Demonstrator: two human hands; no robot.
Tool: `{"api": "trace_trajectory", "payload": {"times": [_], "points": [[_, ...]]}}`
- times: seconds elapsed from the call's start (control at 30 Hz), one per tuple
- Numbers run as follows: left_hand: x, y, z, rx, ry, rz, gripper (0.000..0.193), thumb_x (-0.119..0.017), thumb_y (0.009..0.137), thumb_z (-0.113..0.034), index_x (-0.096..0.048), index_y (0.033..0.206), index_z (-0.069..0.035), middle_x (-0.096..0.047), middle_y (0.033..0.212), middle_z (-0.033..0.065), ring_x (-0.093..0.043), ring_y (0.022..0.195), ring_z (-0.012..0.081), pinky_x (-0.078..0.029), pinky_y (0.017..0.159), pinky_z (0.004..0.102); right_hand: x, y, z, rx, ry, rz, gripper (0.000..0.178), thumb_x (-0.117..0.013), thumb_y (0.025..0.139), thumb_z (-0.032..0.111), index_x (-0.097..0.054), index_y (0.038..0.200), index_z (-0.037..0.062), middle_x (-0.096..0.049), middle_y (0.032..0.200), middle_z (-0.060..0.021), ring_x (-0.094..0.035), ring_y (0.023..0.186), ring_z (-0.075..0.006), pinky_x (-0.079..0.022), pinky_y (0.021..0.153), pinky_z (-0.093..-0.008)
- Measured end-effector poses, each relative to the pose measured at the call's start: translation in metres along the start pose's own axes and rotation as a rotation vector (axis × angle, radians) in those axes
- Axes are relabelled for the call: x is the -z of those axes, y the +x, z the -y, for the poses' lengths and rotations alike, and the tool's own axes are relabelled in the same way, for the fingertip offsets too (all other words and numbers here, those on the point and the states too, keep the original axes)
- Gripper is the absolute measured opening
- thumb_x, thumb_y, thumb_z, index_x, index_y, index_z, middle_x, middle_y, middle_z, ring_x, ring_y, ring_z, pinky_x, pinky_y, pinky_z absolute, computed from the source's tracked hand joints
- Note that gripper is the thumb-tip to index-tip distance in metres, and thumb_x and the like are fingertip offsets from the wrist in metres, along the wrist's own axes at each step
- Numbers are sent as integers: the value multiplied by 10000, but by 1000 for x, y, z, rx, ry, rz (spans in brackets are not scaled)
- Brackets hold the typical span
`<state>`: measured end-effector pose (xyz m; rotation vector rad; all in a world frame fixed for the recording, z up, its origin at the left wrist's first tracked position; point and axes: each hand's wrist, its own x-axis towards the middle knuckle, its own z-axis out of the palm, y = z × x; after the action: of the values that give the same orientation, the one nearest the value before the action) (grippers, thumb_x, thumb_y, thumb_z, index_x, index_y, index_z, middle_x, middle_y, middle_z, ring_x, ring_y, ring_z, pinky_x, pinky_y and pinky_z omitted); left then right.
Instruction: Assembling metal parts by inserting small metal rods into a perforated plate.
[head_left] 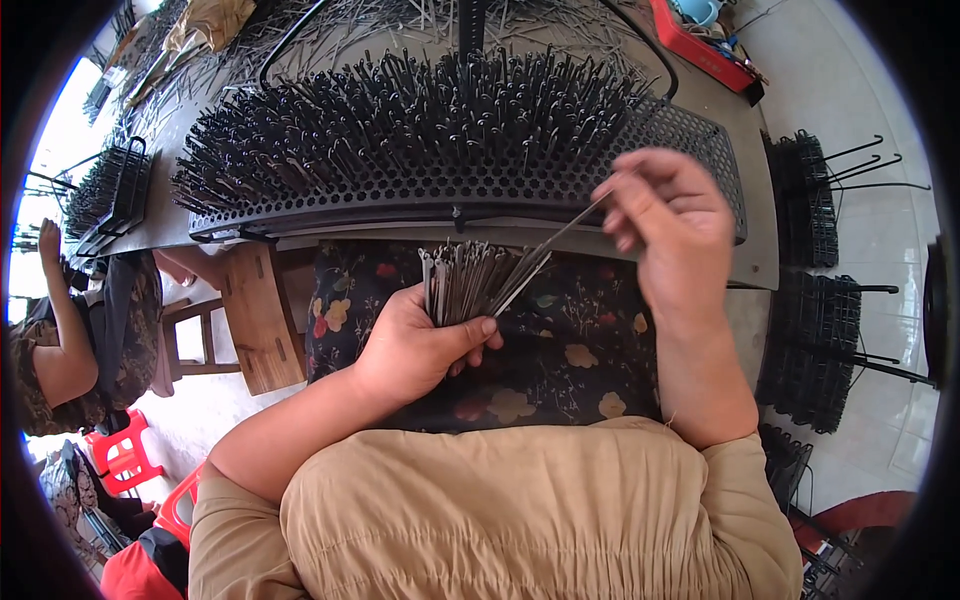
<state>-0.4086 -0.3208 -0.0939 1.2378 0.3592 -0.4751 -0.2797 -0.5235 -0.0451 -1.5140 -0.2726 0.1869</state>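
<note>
Holds a bundle of thin metal rods [465,280] in the left hand [410,345], with that grip clamped around the lower ends, bent tips upward, above a dark floral cloth [590,320]. Pinches 1 rod [570,228] in the right hand [680,215], with thumb and finger together on its upper end, slanting it down to the bundle's right side. Faces 1 black perforated rack [690,140] on the tabletop [755,190], packed with dark hooked rods [400,120].

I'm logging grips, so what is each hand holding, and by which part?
The left hand grips a bundle of thin rods by its lower part; the right hand pinches one rod at its upper end.
</note>
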Motion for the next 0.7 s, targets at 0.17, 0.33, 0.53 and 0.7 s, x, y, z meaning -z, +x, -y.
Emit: {"api": "trace_trajectory", "payload": {"times": [0.17,0.33,0.53,0.7], "points": [[0,1,0,10,-13,-19,67,-640,905,-74,-612,946,-29,-666,808,32,-570,626,56,-454,508,206,8,15,3,720,-403,-207,231,-632,869,-87,-532,1070,-33,-675,898,-127,-649,782,-119,-520,685,-202],[0,1,0,2,19,-8,61,-635,908,-75,-612,937,-26,-664,807,33,-567,625,57,-451,507,207,9,20,-1,843,-628,-140,269,-645,839,-137,-522,1064,-54,-658,951,-135,-660,864,-155,-540,791,-245],[2,1,0,8,5,-7,52,-633,906,-69,-615,928,-26,-663,804,33,-562,619,56,-448,503,206,4,25,-2,861,-554,-212,236,-736,789,-72,-619,980,3,-673,809,-50,-643,719,-75,-524,635,-199],[3,3,0,1,0,-7,51,-631,907,-72,-616,919,-25,-661,791,31,-558,608,56,-445,496,208,7,24,11,840,-988,-56,142,-716,788,-60,-665,901,8,-680,915,-64,-631,828,-154,-493,647,-235]]}}
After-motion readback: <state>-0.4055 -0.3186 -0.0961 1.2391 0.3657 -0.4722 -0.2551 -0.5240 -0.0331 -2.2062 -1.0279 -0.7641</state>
